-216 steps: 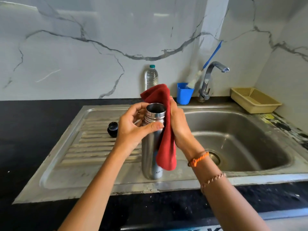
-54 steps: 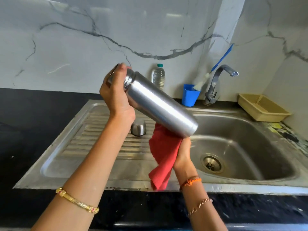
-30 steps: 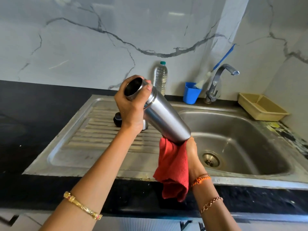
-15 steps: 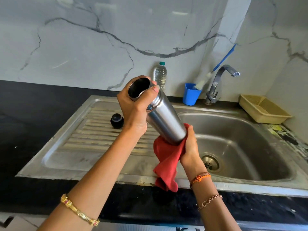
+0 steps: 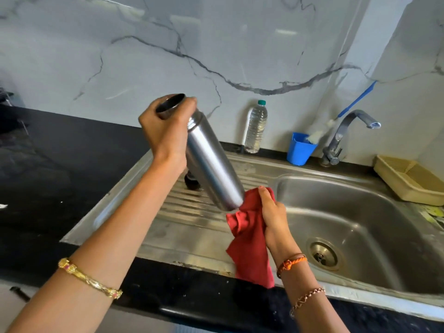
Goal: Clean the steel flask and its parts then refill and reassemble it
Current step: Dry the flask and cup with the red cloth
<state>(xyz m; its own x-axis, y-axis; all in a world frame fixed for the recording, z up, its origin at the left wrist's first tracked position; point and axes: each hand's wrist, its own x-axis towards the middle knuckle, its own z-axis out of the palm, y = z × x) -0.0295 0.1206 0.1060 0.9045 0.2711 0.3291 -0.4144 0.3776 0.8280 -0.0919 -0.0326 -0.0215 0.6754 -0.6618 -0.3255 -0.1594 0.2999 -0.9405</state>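
the left hand (image 5: 165, 131) grips the open flask (image 5: 211, 164) by its neck, tilted over the sink (image 5: 360, 212), while the right hand (image 5: 274, 212) pinches a red cloth (image 5: 249, 236) against its base: drying seems nearly done, refilling and capping remain.

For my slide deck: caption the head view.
Left hand tilts open steel flask; right hand wipes its base with red cloth.

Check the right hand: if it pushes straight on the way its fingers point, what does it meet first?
The right hand, gripping the red cloth, points up-left at the steel flask; its base looks like the first contact, cloth between, though depth is unclear.
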